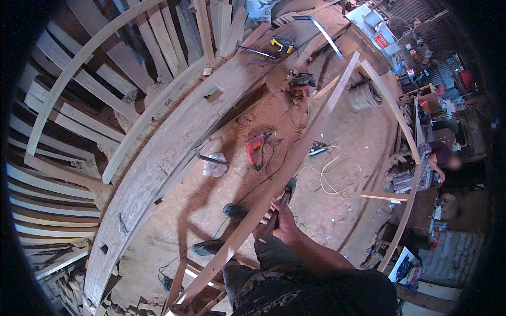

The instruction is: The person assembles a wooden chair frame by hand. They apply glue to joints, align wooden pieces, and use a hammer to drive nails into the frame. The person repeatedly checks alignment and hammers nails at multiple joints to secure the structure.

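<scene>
My right hand [284,221] is wrapped round the handle of a dark-headed tool [289,190]; its exact kind is hard to make out. The hand and tool are close beside a long wooden beam [295,168], which slants from the lower left to the upper right. This beam belongs to a large wooden frame, with an angled side rail [392,105] and a short crosspiece [383,196] on the right. My left hand does not show. On the floor beyond the beam lie a red power drill [257,146] and a clear plastic bag [215,167].
A thick, weathered plank [174,134] bears a yellow-black tool [283,45] and a metal square [327,36]. Cut boards [58,216] crowd the left. A red power tool [301,84], a pale bucket [365,97] and loose cords [337,179] lie around. Another person [421,168] sits at right.
</scene>
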Demonstrator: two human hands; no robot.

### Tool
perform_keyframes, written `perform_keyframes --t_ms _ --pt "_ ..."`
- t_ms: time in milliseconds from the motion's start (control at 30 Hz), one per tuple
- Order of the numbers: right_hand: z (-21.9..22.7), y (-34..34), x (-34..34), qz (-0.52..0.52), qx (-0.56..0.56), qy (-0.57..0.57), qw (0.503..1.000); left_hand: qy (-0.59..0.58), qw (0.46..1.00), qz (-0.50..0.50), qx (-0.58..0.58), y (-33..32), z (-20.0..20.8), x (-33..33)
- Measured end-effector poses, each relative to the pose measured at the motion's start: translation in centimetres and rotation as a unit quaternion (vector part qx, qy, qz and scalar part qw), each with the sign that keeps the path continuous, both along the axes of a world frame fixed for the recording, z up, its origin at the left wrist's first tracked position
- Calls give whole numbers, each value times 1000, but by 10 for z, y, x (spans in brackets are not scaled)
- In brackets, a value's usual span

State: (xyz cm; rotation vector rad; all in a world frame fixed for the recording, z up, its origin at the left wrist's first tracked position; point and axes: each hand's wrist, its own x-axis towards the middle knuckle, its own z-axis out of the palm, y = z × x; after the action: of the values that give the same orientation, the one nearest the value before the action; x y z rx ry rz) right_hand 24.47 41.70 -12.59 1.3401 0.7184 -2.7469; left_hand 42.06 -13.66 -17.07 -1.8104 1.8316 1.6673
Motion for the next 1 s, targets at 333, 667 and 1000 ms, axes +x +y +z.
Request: perform_keyframes --t_ms 333,667,1000 --pt "4 15 16 -31 -3 -86 996 -3 1000 7 8 4 2 -4" --pt "16 0 6 69 53 -10 996 38 985 151 77 -19 8 38" --pt "108 -79 28 294 506 -80 807 117 894 421 100 -4 31 17"
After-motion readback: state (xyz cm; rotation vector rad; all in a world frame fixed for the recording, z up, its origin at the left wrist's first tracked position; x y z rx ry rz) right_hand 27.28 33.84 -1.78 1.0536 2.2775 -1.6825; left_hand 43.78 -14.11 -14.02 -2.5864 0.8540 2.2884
